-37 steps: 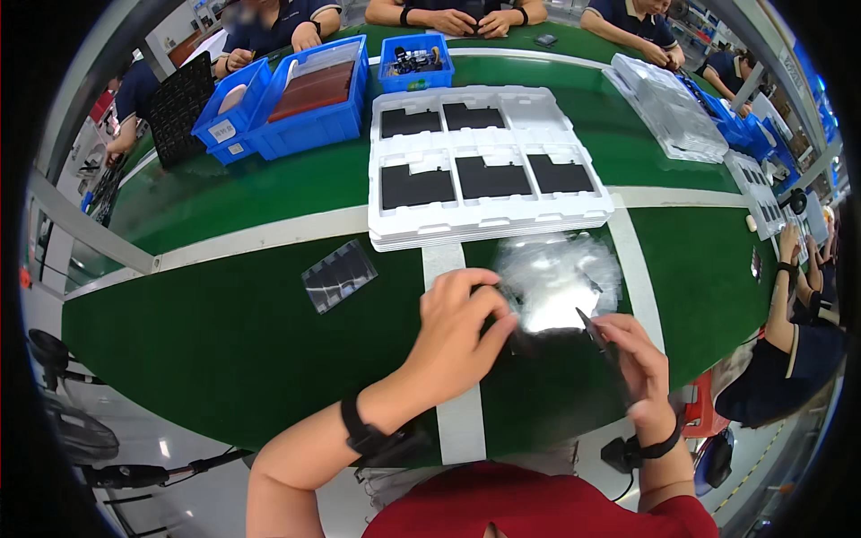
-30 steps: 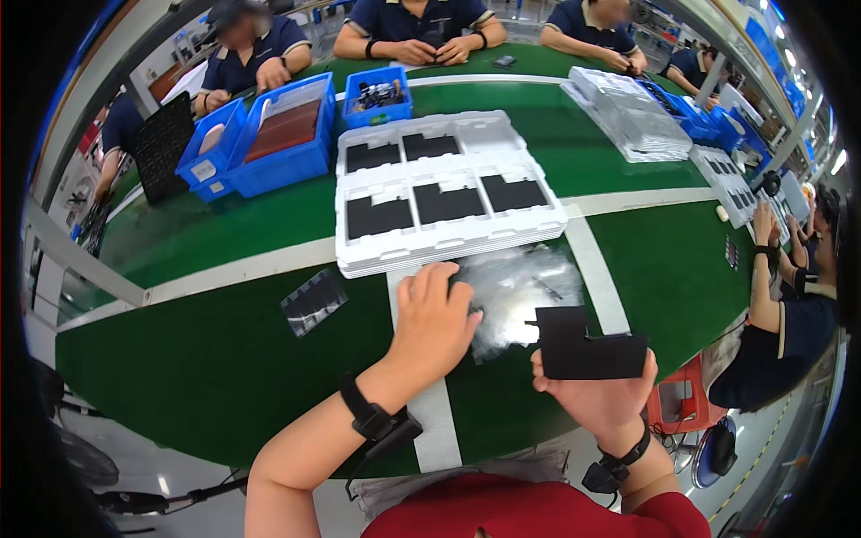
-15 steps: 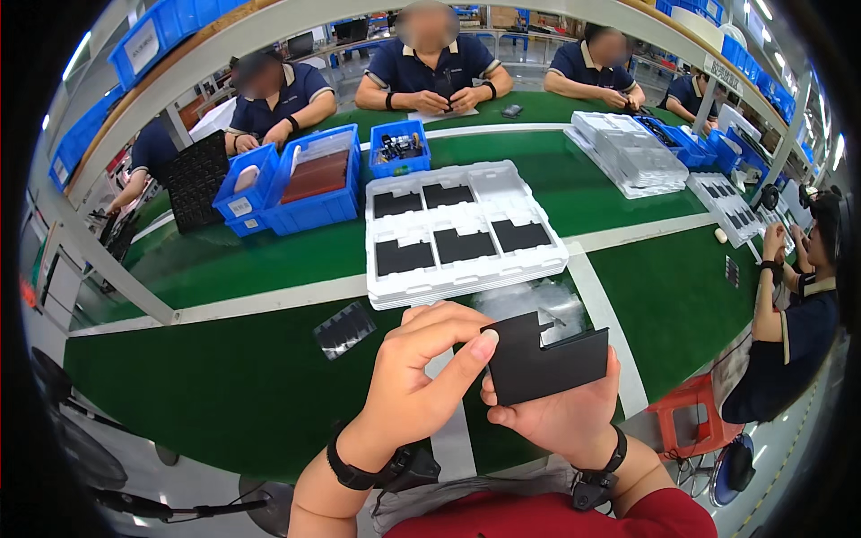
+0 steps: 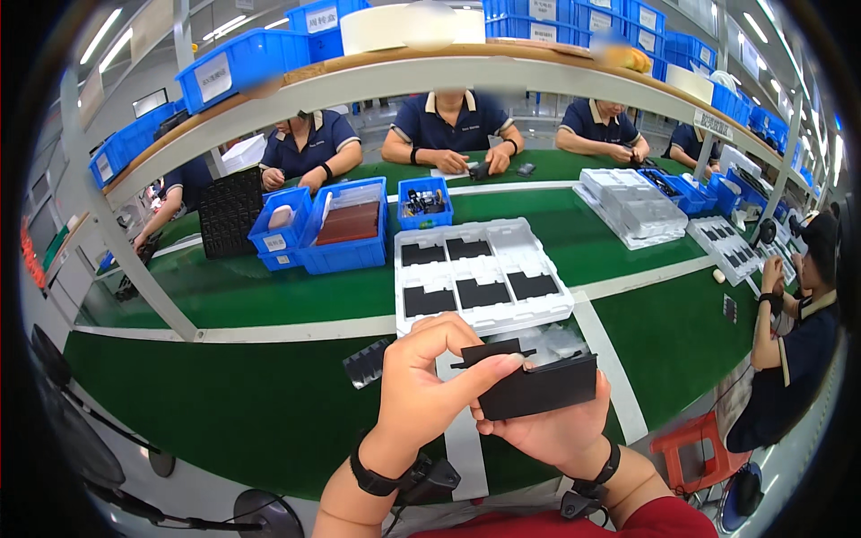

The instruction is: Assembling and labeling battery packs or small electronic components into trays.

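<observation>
Between my hands is a thin black notched panel (image 4: 547, 387), its lower part broad and flat toward me. My left hand (image 4: 435, 372) pinches its upper left part, the thumb pressed on the front and the fingers behind. At that spot a narrow black flap stands up at an angle to the rest. From below and the right, my right hand (image 4: 560, 435) supports the panel, its fingers mostly hidden behind it. Just beyond lies a white moulded tray (image 4: 562, 305) with several similar black notched pieces in its compartments; one compartment at its far right holds none.
A clear strip with dark pieces (image 4: 366, 363) lies left of my left hand. Blue bins (image 4: 345, 260) stand at the far left, and clear trays (image 4: 632, 206) are stacked at the far right. A shelf (image 4: 430, 67) spans overhead. Co-workers sit opposite and at right.
My view has tilted up, so the scene sits lower. My left thumb has moved inward across the panel, and its upper left part now stands at an angle instead of lying flat.
</observation>
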A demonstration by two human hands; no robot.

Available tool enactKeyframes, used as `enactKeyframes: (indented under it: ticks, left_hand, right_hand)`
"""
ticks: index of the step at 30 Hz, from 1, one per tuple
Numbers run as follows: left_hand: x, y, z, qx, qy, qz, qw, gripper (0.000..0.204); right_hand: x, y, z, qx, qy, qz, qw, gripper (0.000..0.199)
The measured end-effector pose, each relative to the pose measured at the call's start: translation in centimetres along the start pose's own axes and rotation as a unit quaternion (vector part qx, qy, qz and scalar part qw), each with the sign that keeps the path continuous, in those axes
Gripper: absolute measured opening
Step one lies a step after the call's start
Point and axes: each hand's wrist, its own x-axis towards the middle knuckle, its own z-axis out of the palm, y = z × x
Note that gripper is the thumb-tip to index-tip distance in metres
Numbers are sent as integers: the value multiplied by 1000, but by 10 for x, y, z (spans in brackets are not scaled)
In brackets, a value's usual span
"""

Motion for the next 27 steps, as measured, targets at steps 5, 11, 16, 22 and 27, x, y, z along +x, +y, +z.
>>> enactKeyframes:
  ticks: [5, 11, 16, 22, 27]
  left_hand:
    - [-19, 13, -5, -170, 55, -108, 978, 18]
    - [-25, 9, -15, -19, 103, 33, 994, 26]
    - [-31, -15, -16, 4, 141, 3, 990, 26]
    - [-35, -72, -39, -54, 38, 88, 994, 69]
    - [-26, -70, -35, -237, -119, 109, 958, 77]
  right_hand:
    - [7, -2, 5, 43, 29, 15, 999, 87]
    - [12, 3, -9, -159, 63, -78, 982, 66]
    - [9, -6, -15, -557, 148, -227, 785, 15]
    - [10, 15, -34, -177, 206, 54, 961, 24]
    - [1, 30, -42, 171, 24, 298, 939, 37]
